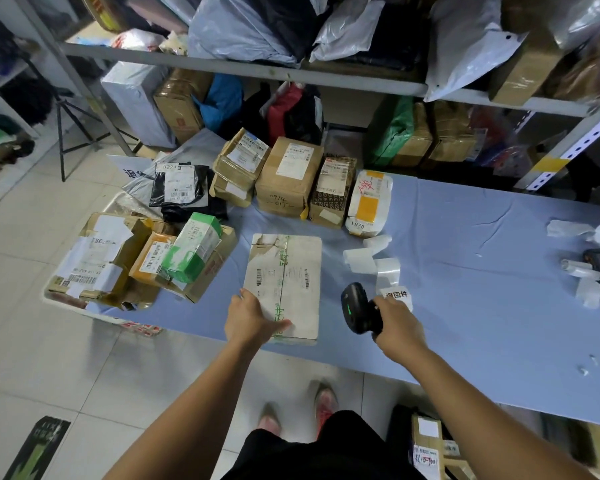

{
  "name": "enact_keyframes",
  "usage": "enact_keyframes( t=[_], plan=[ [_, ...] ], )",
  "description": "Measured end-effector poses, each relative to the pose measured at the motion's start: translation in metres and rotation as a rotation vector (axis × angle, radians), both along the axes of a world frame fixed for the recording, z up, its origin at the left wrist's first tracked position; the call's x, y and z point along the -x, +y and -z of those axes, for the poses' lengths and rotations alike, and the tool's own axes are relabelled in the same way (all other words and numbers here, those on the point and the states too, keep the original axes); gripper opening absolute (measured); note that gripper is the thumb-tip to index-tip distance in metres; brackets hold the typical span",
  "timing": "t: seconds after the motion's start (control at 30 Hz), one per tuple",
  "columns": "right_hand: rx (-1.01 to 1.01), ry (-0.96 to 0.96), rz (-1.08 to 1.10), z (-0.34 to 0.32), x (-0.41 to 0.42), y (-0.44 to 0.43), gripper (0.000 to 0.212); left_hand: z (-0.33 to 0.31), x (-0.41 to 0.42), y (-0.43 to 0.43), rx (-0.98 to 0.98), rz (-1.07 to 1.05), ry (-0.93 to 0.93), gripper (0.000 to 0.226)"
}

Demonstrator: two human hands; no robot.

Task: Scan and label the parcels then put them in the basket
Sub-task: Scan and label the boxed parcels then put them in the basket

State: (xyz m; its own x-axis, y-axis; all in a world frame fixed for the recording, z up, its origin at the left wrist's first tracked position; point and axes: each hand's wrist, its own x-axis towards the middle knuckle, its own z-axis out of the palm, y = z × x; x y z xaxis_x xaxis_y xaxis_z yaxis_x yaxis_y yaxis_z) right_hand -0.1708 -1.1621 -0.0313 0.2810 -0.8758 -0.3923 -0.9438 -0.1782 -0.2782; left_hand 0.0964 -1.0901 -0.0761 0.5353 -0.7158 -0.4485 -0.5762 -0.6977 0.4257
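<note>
Parcel (284, 285) lay flat at centre of frame on blue table (465, 271), barcodes up. L hand (253, 317) gripped its near-left corner, thumb across top, fingers curled at edge. R hand (397, 320), right of centre, was wrapped round black scanner (355, 308), green light on; white label (397, 295) at fingertips. Basket (48, 295) at left, piled full. Row of pkgs (291, 174) behind parcel, upper centre. Slips (371, 258) just right of parcel.

Flat parcel (284, 271) on table (465, 271); basket (94, 315) left, row of boxes (288, 178) behind, scanner (355, 308) just right.
</note>
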Motion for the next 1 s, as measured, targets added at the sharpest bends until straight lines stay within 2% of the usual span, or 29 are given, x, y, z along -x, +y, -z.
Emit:
enact_keyframes(
  t=[0.17,0.33,0.5,0.6,0.7,0.8,0.9,1.0],
  plan=[
    [-0.018,0.121,-0.062,0.034,0.003,0.0,0.043,0.0,0.0,0.004,-0.002,-0.009,-0.001,0.123],
    [0.03,0.107,-0.073,0.057,0.006,-0.005,0.038,-0.007,0.003,0.006,-0.016,0.008,-0.022,0.112],
    [0.064,0.087,-0.115,0.065,0.012,-0.008,0.04,-0.016,0.008,0.002,-0.036,0.037,-0.142,0.099],
    [0.043,0.078,-0.145,0.066,0.018,-0.007,0.051,-0.021,0.015,-0.004,0.014,0.09,-0.252,0.099],
    [0.069,-0.046,-0.023,0.061,0.033,-0.003,0.059,-0.025,0.024,-0.018,0.077,0.206,-0.326,0.088],
    [0.227,-0.249,0.213,0.054,0.049,0.001,0.035,-0.027,0.038,-0.032,0.123,0.345,-0.307,0.071],
    [0.252,-0.412,0.473,0.053,0.061,-0.006,0.021,-0.032,0.056,-0.048,0.201,0.413,-0.251,0.055],
    [0.159,-0.461,0.559,0.055,0.065,-0.02,0.039,-0.035,0.075,-0.061,0.285,0.485,-0.161,0.044]
  ],
)
